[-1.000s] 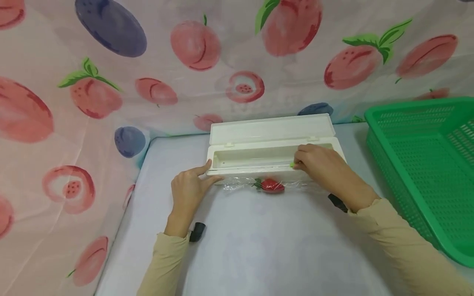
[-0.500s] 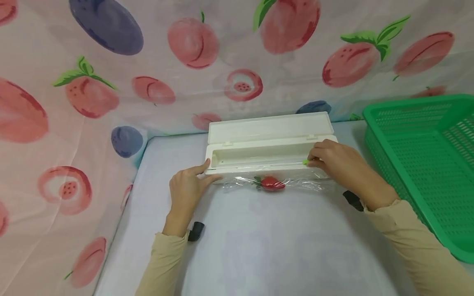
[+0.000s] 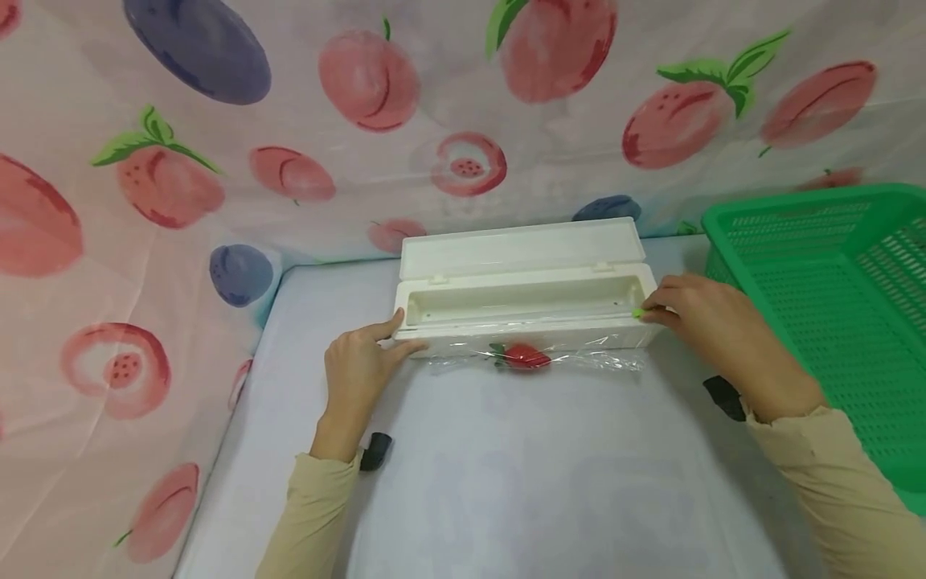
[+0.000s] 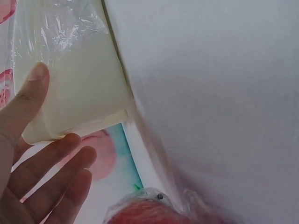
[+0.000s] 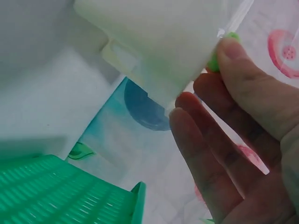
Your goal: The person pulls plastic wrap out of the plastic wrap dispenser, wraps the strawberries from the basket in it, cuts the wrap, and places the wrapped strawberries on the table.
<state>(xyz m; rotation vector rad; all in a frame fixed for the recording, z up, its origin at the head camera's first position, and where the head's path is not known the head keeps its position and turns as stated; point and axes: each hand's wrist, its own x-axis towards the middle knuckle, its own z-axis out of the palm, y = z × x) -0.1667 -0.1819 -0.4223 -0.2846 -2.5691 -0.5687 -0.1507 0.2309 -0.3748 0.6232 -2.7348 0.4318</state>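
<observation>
A long white cling film dispenser (image 3: 524, 301) lies on the table with its lid (image 3: 521, 248) tipped back. Its left end is held by my left hand (image 3: 358, 366), thumb on the front and index finger at the corner. My right hand (image 3: 712, 330) pinches a small green slide cutter (image 3: 637, 313) between thumb and index finger, near the dispenser's right end; the cutter also shows in the right wrist view. Clear cling film (image 3: 600, 359) hangs over the dispenser's front edge. A red strawberry (image 3: 526, 356) with green leaves is at the film, in front of the dispenser.
On the right stands a green plastic basket (image 3: 803, 297), close to my right forearm. A fruit-patterned cloth (image 3: 289, 96) rises behind and left of the white table (image 3: 521, 482). Something red in clear plastic (image 4: 147, 212) appears low in the left wrist view.
My right hand has slid the green cutter rightward along the dispenser to near its right end. My left hand keeps its hold on the left end.
</observation>
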